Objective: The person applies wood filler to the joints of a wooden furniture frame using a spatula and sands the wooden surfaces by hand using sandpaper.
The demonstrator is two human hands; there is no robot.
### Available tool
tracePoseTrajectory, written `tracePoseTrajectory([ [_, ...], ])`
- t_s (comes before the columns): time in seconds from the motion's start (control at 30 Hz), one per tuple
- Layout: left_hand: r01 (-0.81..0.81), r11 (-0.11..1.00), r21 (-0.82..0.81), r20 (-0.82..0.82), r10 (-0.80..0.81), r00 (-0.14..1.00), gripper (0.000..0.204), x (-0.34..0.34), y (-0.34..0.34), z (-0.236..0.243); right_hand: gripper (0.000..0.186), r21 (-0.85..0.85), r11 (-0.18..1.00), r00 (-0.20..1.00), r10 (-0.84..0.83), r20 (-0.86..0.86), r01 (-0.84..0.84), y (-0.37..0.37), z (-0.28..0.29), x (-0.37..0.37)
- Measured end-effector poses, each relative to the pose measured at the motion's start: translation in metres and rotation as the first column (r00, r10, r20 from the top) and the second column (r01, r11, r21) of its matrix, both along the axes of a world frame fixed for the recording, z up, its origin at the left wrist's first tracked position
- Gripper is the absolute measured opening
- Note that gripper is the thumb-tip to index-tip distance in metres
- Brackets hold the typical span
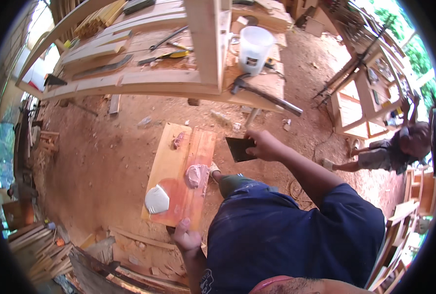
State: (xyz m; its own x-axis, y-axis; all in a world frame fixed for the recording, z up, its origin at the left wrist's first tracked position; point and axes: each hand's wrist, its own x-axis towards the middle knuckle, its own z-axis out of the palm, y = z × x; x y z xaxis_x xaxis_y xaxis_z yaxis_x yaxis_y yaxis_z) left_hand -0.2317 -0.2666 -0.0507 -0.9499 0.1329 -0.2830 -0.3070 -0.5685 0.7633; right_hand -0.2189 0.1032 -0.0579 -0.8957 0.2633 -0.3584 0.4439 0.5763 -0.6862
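Left hand: the left hand (187,238), at the board's 6 o'clock, is closed round its near edge, thumb on top.
Right hand: the right hand (263,146), at the board's 2 o'clock, pinches a dark flat blade (238,150), fingers nearly closed; the blade is clear of the wood.
Board: the wooden board (171,164) lies left of the person's body, slightly tilted in view.
Paste: on the board, a white lump (157,199) sits towards 7 o'clock, a pink lump (196,176) towards 3, a reddish smear (178,140) at 12.
Worktop: beyond, towards 1 o'clock, the worktop (273,85) carries a whitish bucket (255,46) and a hammer (266,94).
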Motion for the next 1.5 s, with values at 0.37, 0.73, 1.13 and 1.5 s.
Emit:
tracePoseTrajectory([
  [0.37,-0.111,0.991,0.071,0.313,0.083,0.946,0.055,-0.128,-0.023,0.022,0.033,-0.703,0.709,0.838,-0.415,-0.354,0.054,-0.053,0.02,-0.23],
  [0.73,0.194,0.97,0.147,0.288,-0.229,0.93,0.053,-0.248,-0.08,0.033,0.035,-0.125,0.871,0.651,-0.443,-0.616,0.475,-0.126,-0.008,-0.289],
  [1.13,0.421,0.891,0.171,0.314,-0.454,0.834,0.062,-0.363,-0.118,0.019,0.045,-0.162,0.398,0.248,-0.792,-0.558,0.903,-0.204,0.003,-0.175],
  [1.5,0.604,0.794,0.063,-0.318,-0.558,0.766,0.079,-0.417,-0.066,0.056,0.026,-0.046,0.888,0.635,-0.363,-0.682,0.458,-0.241,0.113,-0.178],
])
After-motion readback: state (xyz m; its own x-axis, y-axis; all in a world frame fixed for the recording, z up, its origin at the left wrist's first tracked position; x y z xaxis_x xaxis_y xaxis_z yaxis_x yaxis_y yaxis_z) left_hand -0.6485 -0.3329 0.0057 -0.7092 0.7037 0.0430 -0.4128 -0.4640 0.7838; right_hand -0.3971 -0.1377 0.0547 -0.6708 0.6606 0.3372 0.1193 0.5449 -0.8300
